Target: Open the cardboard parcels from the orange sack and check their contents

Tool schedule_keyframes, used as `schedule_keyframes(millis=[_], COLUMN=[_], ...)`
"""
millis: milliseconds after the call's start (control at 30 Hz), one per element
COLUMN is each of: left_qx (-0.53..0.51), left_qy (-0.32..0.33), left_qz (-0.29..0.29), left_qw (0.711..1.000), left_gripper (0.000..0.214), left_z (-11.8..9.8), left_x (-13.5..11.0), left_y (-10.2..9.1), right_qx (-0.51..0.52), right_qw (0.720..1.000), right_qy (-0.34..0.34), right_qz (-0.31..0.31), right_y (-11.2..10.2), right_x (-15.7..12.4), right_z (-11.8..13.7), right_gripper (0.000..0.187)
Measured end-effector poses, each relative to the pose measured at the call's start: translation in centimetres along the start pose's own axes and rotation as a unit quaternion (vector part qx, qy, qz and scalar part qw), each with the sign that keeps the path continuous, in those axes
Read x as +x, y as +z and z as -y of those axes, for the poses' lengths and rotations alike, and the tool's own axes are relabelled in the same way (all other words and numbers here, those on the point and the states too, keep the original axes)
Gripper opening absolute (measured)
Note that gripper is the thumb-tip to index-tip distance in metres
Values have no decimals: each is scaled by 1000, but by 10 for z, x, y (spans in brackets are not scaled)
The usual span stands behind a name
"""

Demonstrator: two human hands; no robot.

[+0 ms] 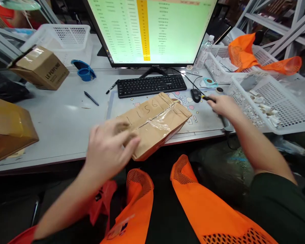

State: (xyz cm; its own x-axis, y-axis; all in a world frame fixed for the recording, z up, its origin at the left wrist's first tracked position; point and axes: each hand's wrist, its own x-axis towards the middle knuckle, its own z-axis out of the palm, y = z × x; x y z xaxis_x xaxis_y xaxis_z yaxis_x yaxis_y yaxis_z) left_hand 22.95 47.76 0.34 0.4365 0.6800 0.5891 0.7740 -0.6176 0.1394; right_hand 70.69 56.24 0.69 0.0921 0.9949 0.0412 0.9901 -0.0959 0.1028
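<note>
A taped brown cardboard box [152, 117] lies tilted across the desk's front edge, handwritten digits on its top and clear tape along its seam. My left hand [109, 147], blurred by motion, is at the box's near left end. Its fingers are curved, with a gap between them and the thumb; whether they touch the cardboard I cannot tell. Right of the box, my right hand [225, 106] is closed around a black handheld tool [211, 99] with a yellow part near its tip. Most of the tool is hidden by the fingers. A computer mouse [195, 95] sits just left of it.
Behind the box are a keyboard [152, 85] and a monitor [157, 34]. White baskets [292, 98] stand at the right, another basket [85, 44] at the back left. Two cartons, a pen [91, 98] and a blue lidded container [86, 74] occupy the left side.
</note>
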Motion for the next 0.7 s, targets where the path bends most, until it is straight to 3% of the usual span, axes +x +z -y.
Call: schedule_keyframes(millis=[67,133,233,300,367,500,700], left_qx=[12,28,48,66,83,74,7], left_qy=[-21,-36,-30,-25,-32,-49,-76], left_qz=[122,263,401,430,440,443,485], left_qw=[992,964,914,900,894,892,871], left_gripper=[42,68,86,94,103,100,73], left_z=[11,20,22,17,10,6,33], left_x=[47,90,133,146,150,151,174], left_y=[-2,2,10,16,20,23,11], right_qx=[55,111,246,318,319,200,124], right_qw=[998,994,960,917,894,911,914], right_qy=[4,-6,-82,-178,-267,-329,-362], right_qz=[20,2,-107,-159,-166,-149,-137], right_y=[32,48,37,15,-7,-23,-14], right_x=[14,15,-4,-26,-48,-75,-82], right_z=[11,34,76,103,129,162,160], right_gripper=[56,55,58,60,60,61,60])
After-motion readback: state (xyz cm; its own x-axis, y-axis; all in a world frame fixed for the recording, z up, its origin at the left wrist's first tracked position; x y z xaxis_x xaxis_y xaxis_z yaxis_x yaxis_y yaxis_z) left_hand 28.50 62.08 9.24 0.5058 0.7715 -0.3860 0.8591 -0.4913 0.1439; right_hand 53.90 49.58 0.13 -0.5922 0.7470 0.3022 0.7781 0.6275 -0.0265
